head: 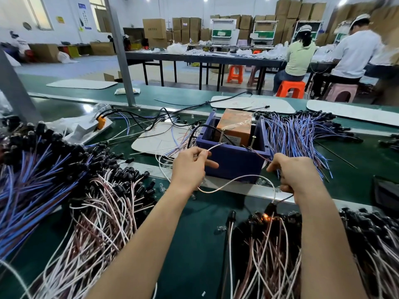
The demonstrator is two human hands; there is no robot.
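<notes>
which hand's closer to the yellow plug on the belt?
Left. The left hand is down-right of the yellow plug, at the blue bin's near-left corner; the right hand is farther right, at its near-right corner.

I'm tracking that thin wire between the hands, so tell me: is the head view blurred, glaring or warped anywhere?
Head view: the left hand, right hand and white wire are sharp; the cardboard boxes top right smear with motion blur; wide-angle distortion leans the grey post; soft glare lies on the green belt.
</notes>
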